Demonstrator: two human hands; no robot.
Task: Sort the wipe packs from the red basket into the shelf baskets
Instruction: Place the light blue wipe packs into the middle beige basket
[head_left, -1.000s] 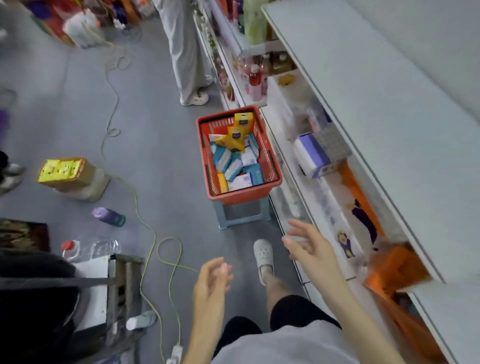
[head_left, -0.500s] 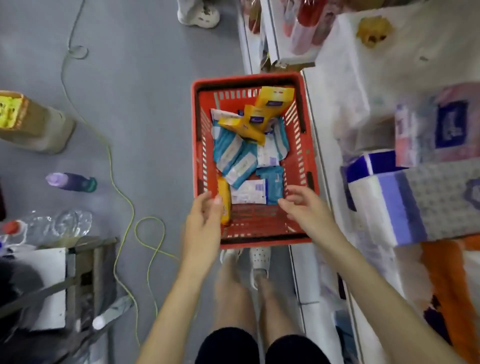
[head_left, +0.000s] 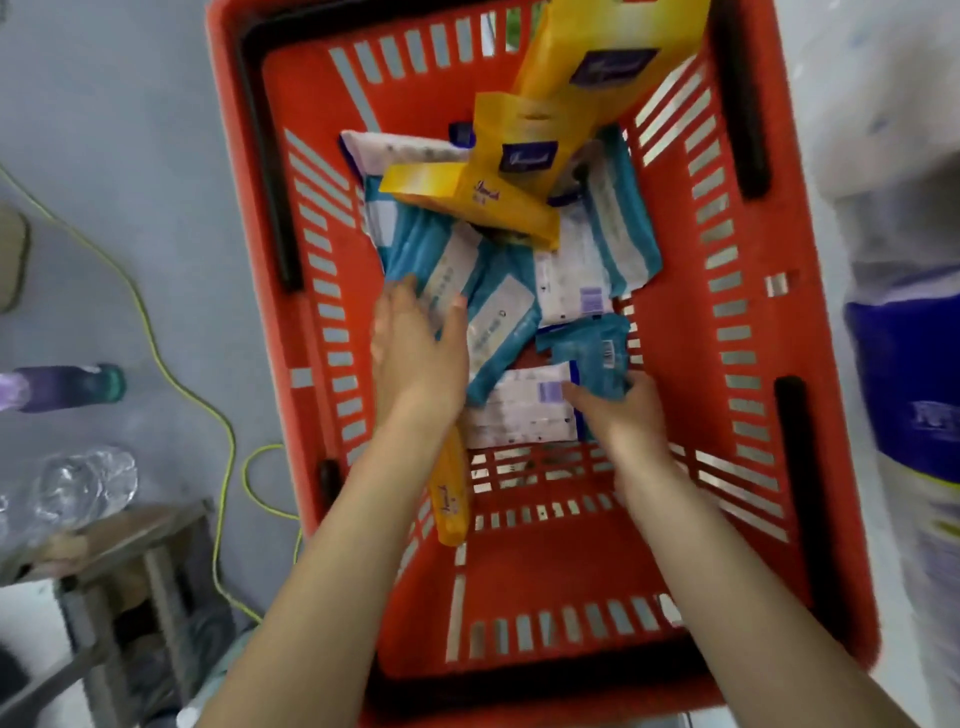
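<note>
Down inside the red basket, both hands reach among the loose wipe packs. The left hand lies on a blue-and-white pack by the left wall. Its fingers are fairly straight and spread over the pack's near end, the thumb out to the right. Blur hides whether they grip it or only touch it. The right hand holds a blue pack by its near edge, fingers curled round it and the thumb just beside a white pack that lies flat between the two hands. More blue and white packs lie beyond, partly buried under yellow boxes that lean against the far wall; the topmost is cut off by the frame. A yellow pack lies half hidden under the left wrist. Print on every pack is too smeared to read. On the floor to the left are a purple bottle and a yellow-green cable.
</note>
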